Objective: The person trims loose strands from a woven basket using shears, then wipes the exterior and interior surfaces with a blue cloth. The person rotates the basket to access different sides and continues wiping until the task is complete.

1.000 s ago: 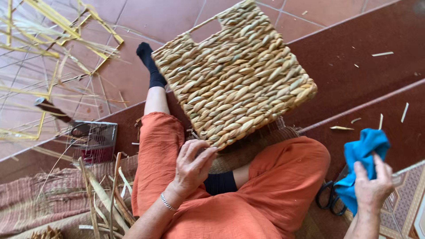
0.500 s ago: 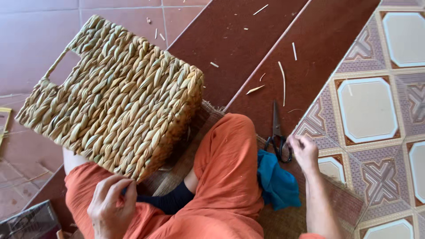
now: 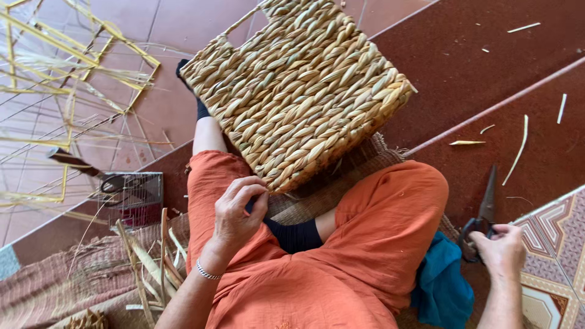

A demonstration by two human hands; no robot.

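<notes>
A large woven straw basket (image 3: 298, 91) rests tilted against my legs, which are in orange trousers. My left hand (image 3: 239, 210), with a silver bracelet on the wrist, pinches the basket's near lower edge. My right hand (image 3: 501, 250) is on the floor at the right, closed around the handles of dark scissors (image 3: 481, 213) whose blades point away from me. A teal cloth (image 3: 442, 286) lies beside my right thigh.
Loose straw strands and a yellow wire frame (image 3: 67, 79) lie at the left. A small wire cage box (image 3: 131, 195) stands by my left knee, with cut reeds (image 3: 146, 262) in front of it. Straw scraps (image 3: 518, 149) dot the red floor; patterned tiles (image 3: 551, 262) are at the right.
The view has swung back left. My right hand has moved from the teal cloth to the scissors and closed on their handles. My left hand stays at the basket's edge.
</notes>
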